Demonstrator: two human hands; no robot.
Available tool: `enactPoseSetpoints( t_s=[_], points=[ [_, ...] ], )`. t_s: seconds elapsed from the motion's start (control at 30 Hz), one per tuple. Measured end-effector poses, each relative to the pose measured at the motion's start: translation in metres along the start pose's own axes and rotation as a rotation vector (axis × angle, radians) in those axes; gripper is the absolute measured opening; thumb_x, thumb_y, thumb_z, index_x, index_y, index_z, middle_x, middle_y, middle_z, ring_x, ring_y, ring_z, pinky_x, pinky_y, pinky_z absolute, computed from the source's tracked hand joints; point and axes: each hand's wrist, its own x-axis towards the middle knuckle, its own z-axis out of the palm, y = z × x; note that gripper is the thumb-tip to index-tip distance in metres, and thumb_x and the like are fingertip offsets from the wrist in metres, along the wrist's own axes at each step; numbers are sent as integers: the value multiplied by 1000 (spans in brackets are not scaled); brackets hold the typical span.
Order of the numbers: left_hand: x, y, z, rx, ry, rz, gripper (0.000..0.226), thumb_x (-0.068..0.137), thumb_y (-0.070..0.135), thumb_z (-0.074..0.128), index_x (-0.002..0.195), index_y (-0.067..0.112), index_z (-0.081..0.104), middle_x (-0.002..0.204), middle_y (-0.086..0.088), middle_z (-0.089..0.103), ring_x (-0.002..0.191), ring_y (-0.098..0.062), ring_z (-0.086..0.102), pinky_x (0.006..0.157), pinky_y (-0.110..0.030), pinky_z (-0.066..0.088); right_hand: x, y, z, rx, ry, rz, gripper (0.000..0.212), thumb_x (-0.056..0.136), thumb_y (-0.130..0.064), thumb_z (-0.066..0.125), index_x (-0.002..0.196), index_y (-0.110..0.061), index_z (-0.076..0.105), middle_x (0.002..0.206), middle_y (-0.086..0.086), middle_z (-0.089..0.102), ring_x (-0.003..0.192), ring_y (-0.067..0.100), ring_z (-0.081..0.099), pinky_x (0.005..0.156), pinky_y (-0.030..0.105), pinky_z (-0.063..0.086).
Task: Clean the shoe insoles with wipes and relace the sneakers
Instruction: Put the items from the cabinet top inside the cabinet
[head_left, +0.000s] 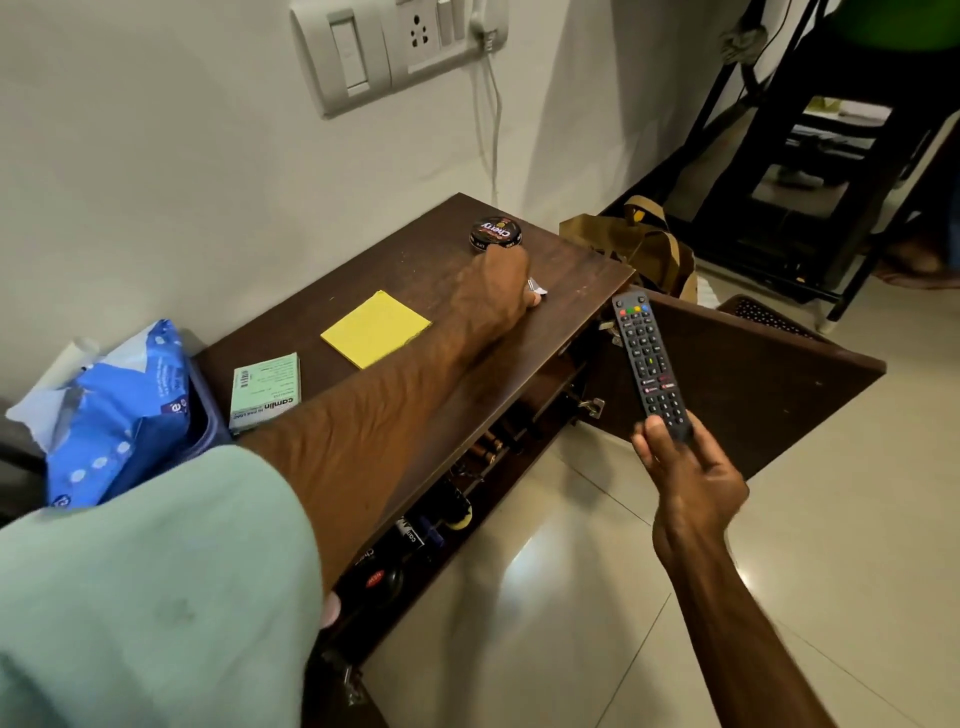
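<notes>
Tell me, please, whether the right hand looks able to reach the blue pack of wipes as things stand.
Probably not readily: the right hand grips the remote, and the wipes pack sits far left, beyond the left arm stretched across the cabinet top, left hand pinching a small white item.

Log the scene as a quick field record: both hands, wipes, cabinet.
left hand: on cabinet top, seemingly pinching small silvery item, beside polish tin
right hand: holds remote
wipes pack: past cabinet top's left end, near green box
cabinet door: open
</notes>
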Motion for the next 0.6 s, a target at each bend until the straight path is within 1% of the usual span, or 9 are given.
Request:
enactPoseSetpoints(
  t_s=[0.07, 0.13, 0.23, 0.3, 0.37, 0.4, 0.5, 0.57, 0.6],
  points=[
    [-18, 10, -8, 42, 18, 2, 36, 96, 39, 64, 113, 7, 63, 114, -18, 63, 103, -37, 62, 72, -37, 39, -4, 10, -20, -66, 50, -25, 53, 86, 3, 74, 136, 0, 58, 102, 7, 78, 98, 30, 75, 81, 36, 63],
    [-40, 17, -13, 69, 26, 24, 36, 99, 41, 58, 109, 7, 64, 110, -16, 65, 95, -34, 63, 69, -36, 36, -5, 23, -34, -128, 64, 9, 53, 85, 4, 76, 135, 2, 58, 105, 7, 76, 98, 32, 75, 80, 36, 63],
    [-74, 21, -19, 79, 46, 59, 38, 102, 45, 53, 106, 10, 67, 98, -12, 67, 82, -27, 59, 66, -35, 35, 4, 42, -33, -224, 20, 98, 52, 82, 4, 79, 131, 4, 61, 108, 17, 75, 94, 34, 75, 75, 32, 64],
    [-92, 21, -22, 52, 78, 69, 38, 102, 46, 52, 104, 12, 69, 90, -7, 62, 78, -21, 53, 66, -33, 35, 16, 50, -17, -292, -17, 122, 50, 79, 5, 81, 127, 2, 65, 100, 14, 76, 91, 34, 75, 73, 32, 64],
    [-105, 20, -24, -21, 103, 95, 34, 101, 44, 55, 106, 14, 69, 92, -4, 61, 81, -13, 50, 68, -27, 35, 29, 55, 5, -354, -61, 116, 48, 79, 5, 82, 124, 2, 66, 99, 15, 75, 88, 32, 76, 71, 31, 64],
    [-110, 20, -23, -66, 114, 119, 32, 100, 43, 57, 110, 16, 70, 96, -3, 64, 83, -9, 48, 68, -23, 34, 35, 56, 16, -383, -78, 111, 46, 79, 6, 81, 123, 2, 67, 102, 16, 74, 86, 30, 76, 70, 30, 64],
    [-121, 19, -25, -177, 156, 164, 28, 96, 39, 65, 113, 17, 72, 103, -3, 72, 82, -2, 48, 57, -11, 29, 52, 62, 45, -525, -95, 122, 40, 79, 4, 82, 117, -1, 70, 106, 16, 72, 80, 25, 74, 64, 26, 63],
    [-122, 19, -23, -219, 172, 160, 27, 93, 36, 70, 111, 15, 73, 103, -4, 74, 81, -1, 50, 55, -6, 28, 61, 69, 57, -626, -91, 151, 42, 79, 1, 84, 118, -2, 70, 102, 13, 72, 75, 26, 75, 63, 29, 64],
    [-123, 19, -22, -231, 181, 154, 27, 92, 35, 72, 109, 14, 74, 102, -4, 75, 80, -2, 52, 56, -5, 28, 65, 74, 61, -664, -87, 162, 43, 79, 0, 84, 120, -2, 70, 100, 13, 72, 75, 27, 75, 64, 33, 64]
  ],
)
